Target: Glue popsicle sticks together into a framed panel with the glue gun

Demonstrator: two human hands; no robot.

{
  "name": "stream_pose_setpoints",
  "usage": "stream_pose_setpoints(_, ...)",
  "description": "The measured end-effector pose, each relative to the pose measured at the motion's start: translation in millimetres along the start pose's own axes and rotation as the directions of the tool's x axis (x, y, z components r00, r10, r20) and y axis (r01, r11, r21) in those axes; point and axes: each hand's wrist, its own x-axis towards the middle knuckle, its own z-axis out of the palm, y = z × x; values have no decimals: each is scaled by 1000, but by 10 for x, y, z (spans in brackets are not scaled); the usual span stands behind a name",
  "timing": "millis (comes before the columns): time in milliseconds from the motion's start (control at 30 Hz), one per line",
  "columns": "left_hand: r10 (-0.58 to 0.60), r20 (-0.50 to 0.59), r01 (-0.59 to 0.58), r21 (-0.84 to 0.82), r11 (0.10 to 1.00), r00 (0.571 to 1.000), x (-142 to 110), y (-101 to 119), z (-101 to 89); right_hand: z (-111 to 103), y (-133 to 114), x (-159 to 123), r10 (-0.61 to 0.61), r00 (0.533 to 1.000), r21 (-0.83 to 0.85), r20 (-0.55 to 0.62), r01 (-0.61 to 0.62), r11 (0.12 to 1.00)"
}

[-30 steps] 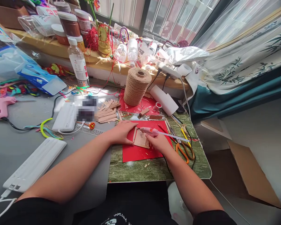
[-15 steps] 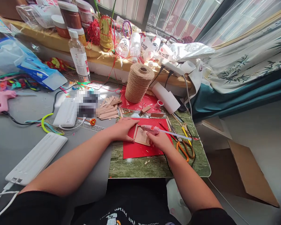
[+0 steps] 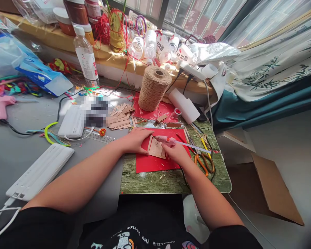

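Grip of the right hand [image 3: 177, 152] is wrapped around a pink hot-glue gun [image 3: 166, 139], whose nozzle points left over the upper left corner of a small craft-stick panel [image 3: 157, 149]. Its forearm rises from lower right, knuckles up. Seen from the head, the left hand [image 3: 137, 141] reaches in from lower left, palm down, thumb and forefinger apart along the panel's left edge; how firmly they press, I cannot tell. The panel lies on a red sheet [image 3: 147, 166], set on a green wood-grain board [image 3: 145, 185]. Between sheet and near board edge runs a strip dotted with wood scraps. Orange-handled scissors [image 3: 196, 161] crowd the right side, a twine spool [image 3: 153, 90] stands behind, and grey worktop [image 3: 15, 155] extends left.
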Motion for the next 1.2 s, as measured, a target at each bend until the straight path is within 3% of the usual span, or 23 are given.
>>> stream_pose_setpoints(333, 11, -11, -11, -24, 1000, 1000, -5, 13, -9, -10, -38, -27, -20, 1000, 82, -2, 20, 996)
stream_pose_setpoints(500, -1, -7, 1, -24, 1000, 1000, -5, 10, -10, -62, -25, -92, 56, 998, 180, -18, -52, 982)
stream_pose_setpoints(633, 5, -3, -5, -37, 999, 1000, -1, -8, -12, -108, 1, -159, 94, 994, 153, -64, -83, 985)
stream_pose_setpoints(1000, 24, -1, -24, -27, 999, 1000, -2, -10, -34, -21, -18, -655, 41, 988, 174, 147, -66, 983)
stream_pose_setpoints(1200, 30, -12, -30, -33, 999, 999, 2, -3, -30, 117, -4, -679, 60, 988, 199, 141, -87, 976)
